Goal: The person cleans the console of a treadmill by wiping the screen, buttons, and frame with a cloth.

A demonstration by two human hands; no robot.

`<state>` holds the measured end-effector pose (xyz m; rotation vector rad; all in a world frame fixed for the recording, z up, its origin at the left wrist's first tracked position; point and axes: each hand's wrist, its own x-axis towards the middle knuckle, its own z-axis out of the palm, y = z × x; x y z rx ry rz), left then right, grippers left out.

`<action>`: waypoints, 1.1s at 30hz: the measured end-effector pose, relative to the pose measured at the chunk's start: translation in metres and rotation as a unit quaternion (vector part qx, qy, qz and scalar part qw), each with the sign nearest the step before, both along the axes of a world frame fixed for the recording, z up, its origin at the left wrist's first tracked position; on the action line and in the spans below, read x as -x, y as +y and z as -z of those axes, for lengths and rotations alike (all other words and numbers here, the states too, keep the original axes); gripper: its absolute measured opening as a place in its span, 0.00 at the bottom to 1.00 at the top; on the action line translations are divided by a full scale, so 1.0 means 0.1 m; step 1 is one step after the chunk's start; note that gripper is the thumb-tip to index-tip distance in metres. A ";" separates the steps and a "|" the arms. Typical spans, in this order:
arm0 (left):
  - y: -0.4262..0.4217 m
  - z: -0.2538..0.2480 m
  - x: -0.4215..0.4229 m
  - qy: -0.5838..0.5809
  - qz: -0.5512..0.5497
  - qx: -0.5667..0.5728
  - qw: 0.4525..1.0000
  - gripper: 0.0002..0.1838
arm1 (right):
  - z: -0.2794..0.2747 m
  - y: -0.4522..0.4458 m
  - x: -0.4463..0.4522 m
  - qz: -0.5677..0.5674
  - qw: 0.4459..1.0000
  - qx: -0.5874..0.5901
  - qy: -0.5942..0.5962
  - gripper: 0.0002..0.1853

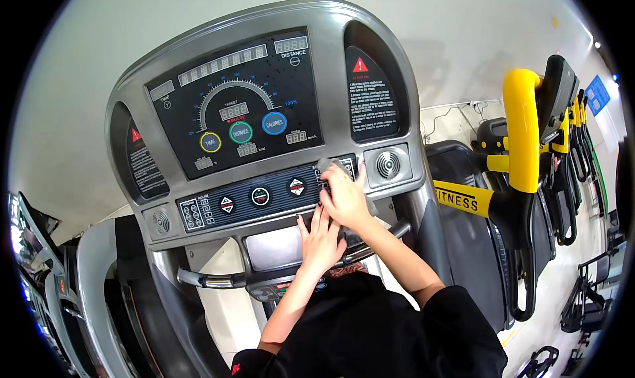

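Note:
A treadmill console point(198, 60) with a dark display fills the upper middle of the head view. My right hand point(345, 196) presses a grey cloth point(328, 163) against the right end of the button panel point(246, 199); most of the cloth is hidden under the hand. Just below it, my left hand point(319, 243) lies with fingers stretched at the panel's lower edge, its fingertips close to the right hand's heel. I see nothing held in the left hand. Beneath the panel is a silver-grey plate point(271, 249).
A curved handrail point(215, 281) runs below the console, close to my forearms. To the right stand a yellow-handled fitness machine point(522, 133) and more machines behind it. Another treadmill point(99, 279) is at the left. A pale wall point(476, 41) rises behind.

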<state>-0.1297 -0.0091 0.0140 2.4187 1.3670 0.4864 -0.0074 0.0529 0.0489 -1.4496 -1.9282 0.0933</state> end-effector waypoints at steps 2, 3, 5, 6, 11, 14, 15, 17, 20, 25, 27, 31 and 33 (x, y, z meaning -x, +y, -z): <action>-0.01 -0.04 0.00 0.005 0.002 -0.007 1.000 0.40 | 0.09 -0.01 -0.09 0.072 0.996 -0.044 0.013 0.15; -0.02 -0.06 0.00 -0.008 -0.002 -0.018 1.000 0.38 | 0.13 -0.01 -0.14 0.100 0.994 -0.038 0.027 0.15; -0.01 -0.06 0.01 -0.021 -0.004 -0.033 0.999 0.36 | 0.12 -0.01 -0.16 0.127 0.989 -0.035 0.067 0.14; -0.02 -0.05 0.01 -0.021 -0.004 -0.032 0.999 0.36 | 0.12 -0.02 -0.15 0.128 0.989 -0.034 0.067 0.14; -0.01 0.05 0.02 -0.022 -0.003 -0.016 1.000 0.38 | 0.11 -0.02 0.03 -0.105 0.994 -0.041 0.015 0.15; 0.00 0.04 0.02 -0.021 -0.002 -0.010 1.000 0.38 | 0.10 -0.01 0.00 -0.133 0.990 -0.041 -0.029 0.18; 0.00 0.01 0.02 -0.019 -0.001 0.000 1.000 0.37 | 0.07 0.00 -0.03 -0.078 0.996 -0.020 -0.032 0.19; -0.01 -0.02 0.02 -0.020 -0.003 -0.005 1.000 0.38 | 0.10 0.01 -0.11 0.005 1.000 -0.012 0.009 0.20; 0.00 0.02 0.01 -0.031 -0.010 -0.020 0.999 0.38 | 0.18 -0.05 0.00 0.065 0.995 -0.048 0.056 0.21; 0.00 0.05 0.02 -0.037 -0.015 0.005 0.999 0.36 | 0.15 -0.16 -0.02 -0.069 0.997 -0.005 -0.021 0.23; 0.00 0.05 0.01 -0.030 -0.006 -0.002 1.000 0.37 | 0.09 -0.12 -0.11 0.015 0.999 0.026 -0.017 0.25; -0.01 0.04 0.01 -0.028 -0.005 -0.015 0.999 0.35 | 0.19 -0.12 -0.23 0.096 0.994 -0.039 0.032 0.26; 0.00 0.04 0.01 -0.009 0.000 -0.008 1.000 0.36 | 0.22 -0.20 -0.10 0.049 0.999 -0.004 0.015 0.25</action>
